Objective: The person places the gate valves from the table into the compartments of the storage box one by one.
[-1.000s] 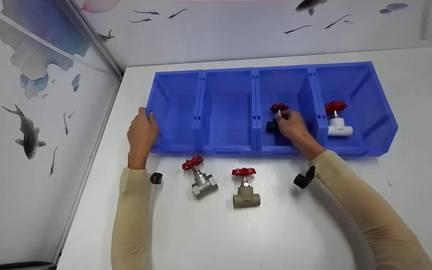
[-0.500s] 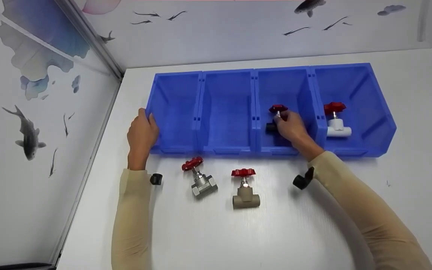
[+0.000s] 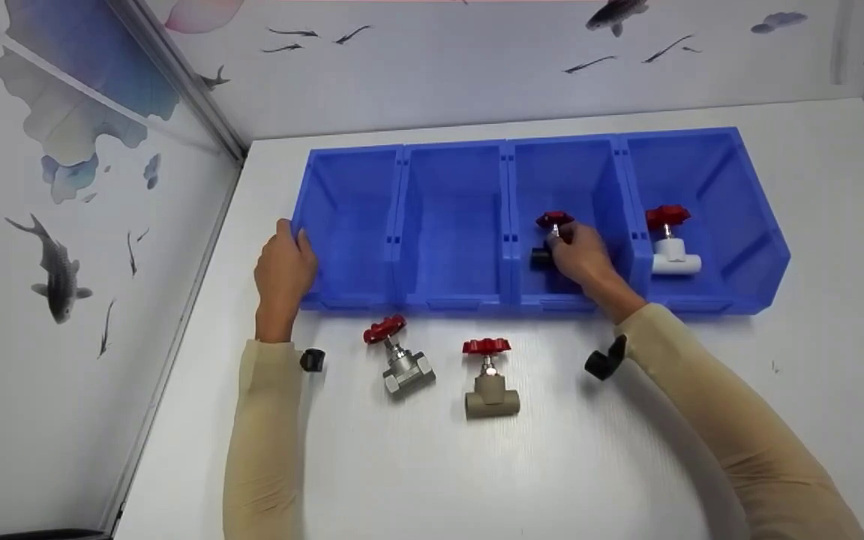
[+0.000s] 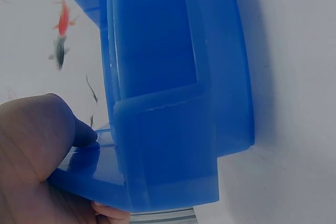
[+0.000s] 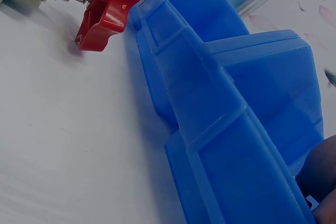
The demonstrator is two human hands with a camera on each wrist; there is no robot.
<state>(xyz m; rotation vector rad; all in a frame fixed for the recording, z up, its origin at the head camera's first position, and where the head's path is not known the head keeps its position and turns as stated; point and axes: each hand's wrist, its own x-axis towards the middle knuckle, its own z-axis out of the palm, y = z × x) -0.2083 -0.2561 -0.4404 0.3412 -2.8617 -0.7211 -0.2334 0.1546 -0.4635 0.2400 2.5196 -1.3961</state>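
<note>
My left hand (image 3: pixel 286 268) grips the left wall of the leftmost blue bin (image 3: pixel 357 225). In the left wrist view the thumb lies on the inner side of that wall, and fingertips show below its edge. Inside the third bin (image 3: pixel 563 161), my right hand (image 3: pixel 586 259) pinches a black valve (image 3: pixel 541 258) with a red handwheel, just below the wheel. The hand covers part of the valve's body. A white valve (image 3: pixel 673 259) with a red handwheel stands in the rightmost bin (image 3: pixel 739 225). Only a bit of the right hand (image 5: pixel 321 177) appears in its wrist view.
Two more red-wheeled valves lie on the white table (image 3: pixel 417 472) before the bins: a metal valve (image 3: pixel 406 370) and a tan valve (image 3: pixel 492 397). The second bin (image 3: pixel 454 225) stands between the first and third. Printed wall panels (image 3: pixel 432 75) border the back and left.
Both hands keep their places and holds. The whole head view has shifted very slightly; nothing else visibly differs.
</note>
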